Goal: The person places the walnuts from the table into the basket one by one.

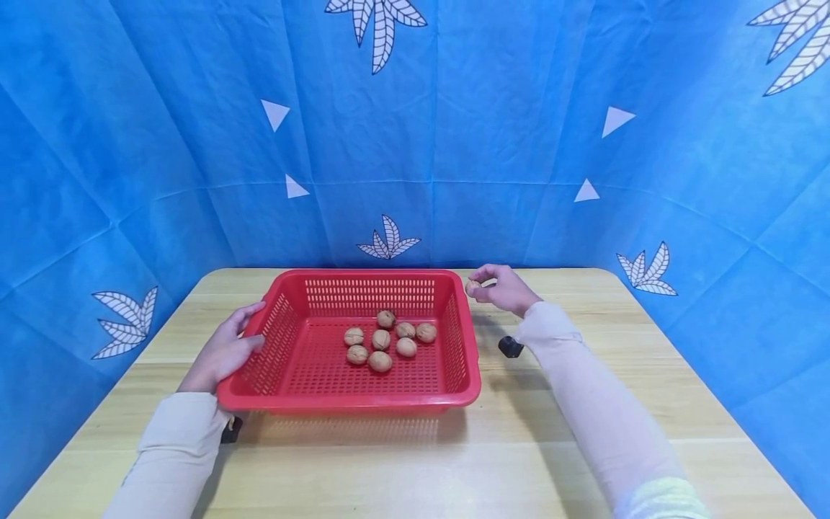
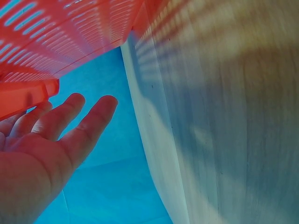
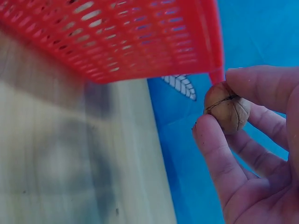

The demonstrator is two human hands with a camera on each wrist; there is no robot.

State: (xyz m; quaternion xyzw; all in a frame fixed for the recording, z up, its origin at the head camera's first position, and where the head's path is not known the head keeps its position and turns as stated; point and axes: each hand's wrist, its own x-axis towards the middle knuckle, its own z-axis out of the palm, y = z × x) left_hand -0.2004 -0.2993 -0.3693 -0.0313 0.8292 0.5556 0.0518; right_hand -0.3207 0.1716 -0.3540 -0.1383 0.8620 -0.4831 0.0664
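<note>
A red plastic basket [image 1: 363, 401] with slotted walls stands on the wooden table, and several walnuts [image 1: 380, 361] lie inside it, mostly toward its right half. My left hand [image 1: 227, 352] holds the basket's left rim, with the thumb over the edge. In the left wrist view, some of that hand's fingers [image 2: 91, 123] stretch out below the rim. Just outside the basket's far right corner, my right hand [image 1: 509, 290] pinches one walnut [image 3: 227, 108] between thumb and fingertips. The walnut's seam shows in the right wrist view.
The light wooden table [image 1: 415, 476] reaches past the basket on both sides and in front. A blue curtain [image 1: 506, 130] with white leaf and triangle prints hangs behind and around it. Small black objects [image 1: 510, 347] show at both wrists.
</note>
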